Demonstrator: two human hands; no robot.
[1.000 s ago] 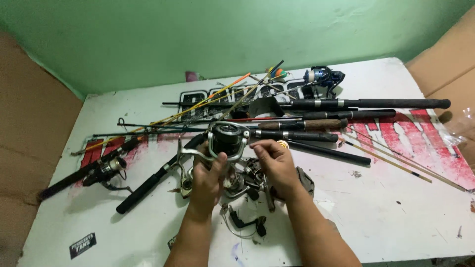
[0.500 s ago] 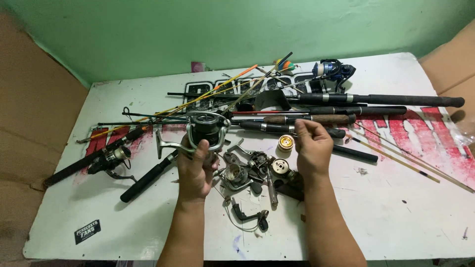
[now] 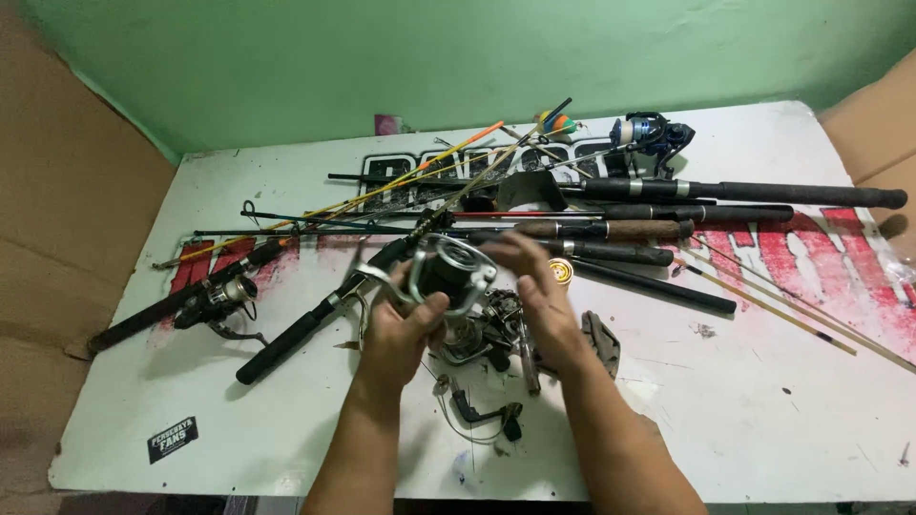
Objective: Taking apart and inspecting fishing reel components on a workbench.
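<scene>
My left hand (image 3: 403,329) grips a black and silver spinning reel (image 3: 448,275) and holds it just above the white table (image 3: 763,420). My right hand (image 3: 534,296) reaches in from the right, its fingers touching the reel's front edge. Under both hands lies a heap of loose reel parts (image 3: 496,329). A small gold spool (image 3: 560,274) rests just right of my right hand. A black crank handle (image 3: 482,415) lies between my forearms.
Several fishing rods (image 3: 668,229) lie across the table's far half, their black grips pointing right. A rod with a mounted reel (image 3: 224,296) lies at the left. A blue reel (image 3: 649,132) sits at the back. Cardboard lines both sides, a green wall behind.
My right hand has moved back from the gold spool to the reel's front. My left hand has tilted the reel toward the right.
</scene>
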